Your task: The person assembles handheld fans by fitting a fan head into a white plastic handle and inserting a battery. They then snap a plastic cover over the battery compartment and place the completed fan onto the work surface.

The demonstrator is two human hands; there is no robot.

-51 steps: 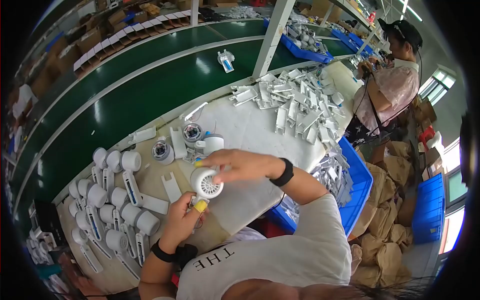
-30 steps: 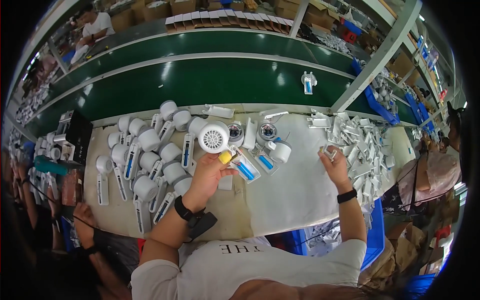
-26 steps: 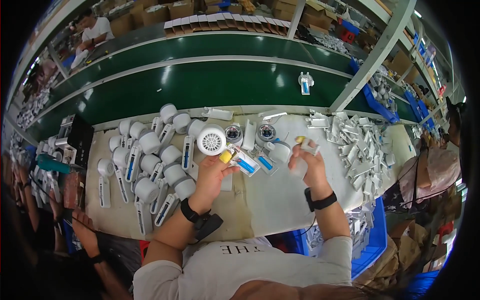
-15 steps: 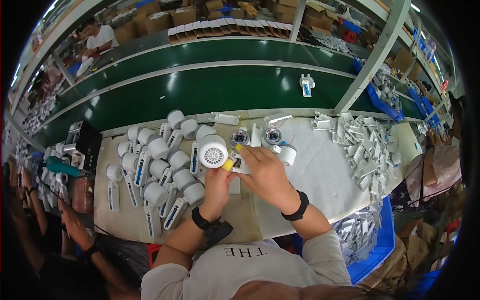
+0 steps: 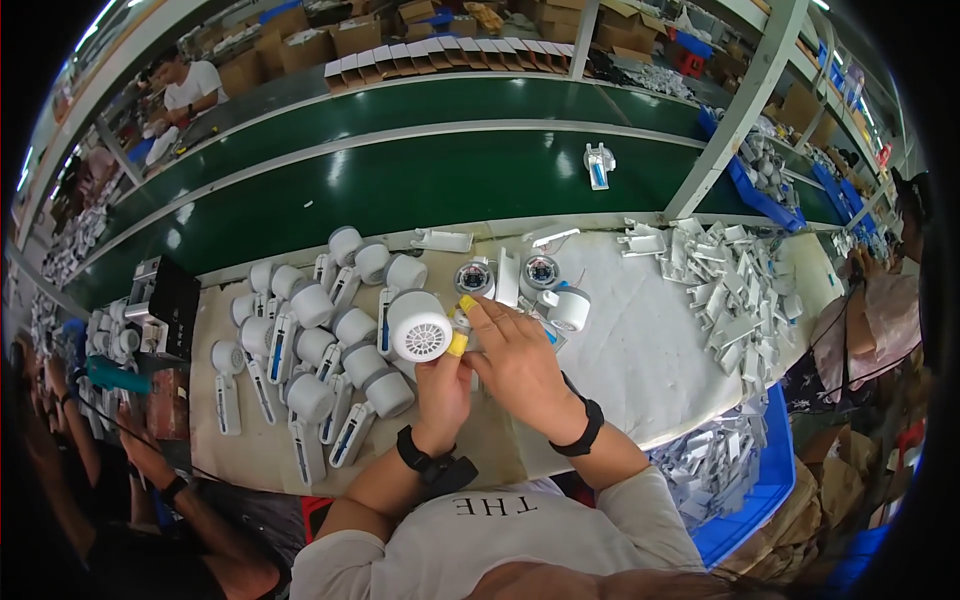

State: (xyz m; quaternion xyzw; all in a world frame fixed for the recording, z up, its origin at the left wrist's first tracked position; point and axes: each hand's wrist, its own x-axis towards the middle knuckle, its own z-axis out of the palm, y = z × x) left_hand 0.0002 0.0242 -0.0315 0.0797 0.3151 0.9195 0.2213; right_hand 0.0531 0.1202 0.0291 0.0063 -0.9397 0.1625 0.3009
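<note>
A broad workbench (image 5: 640,370) has a tan, stained top on its left and a whiter one on its right. Crowded on the left lie white plastic handheld fans (image 5: 312,305) with drum-shaped heads, many with blue strips in their handles. At the far middle sit two round grey housings (image 5: 475,275) with circuitry showing, a white plastic plate (image 5: 507,278) between them. Long white casings (image 5: 443,241) line the far edge; loose white channel-shaped shells (image 5: 730,300) heap the right.

Beyond the worktop's (image 5: 625,340) left edge we see a teal tool (image 5: 118,376) and a black box (image 5: 178,318) — past the green conveyor's (image 5: 450,175) far edge, a row of cartons (image 5: 455,58).
</note>
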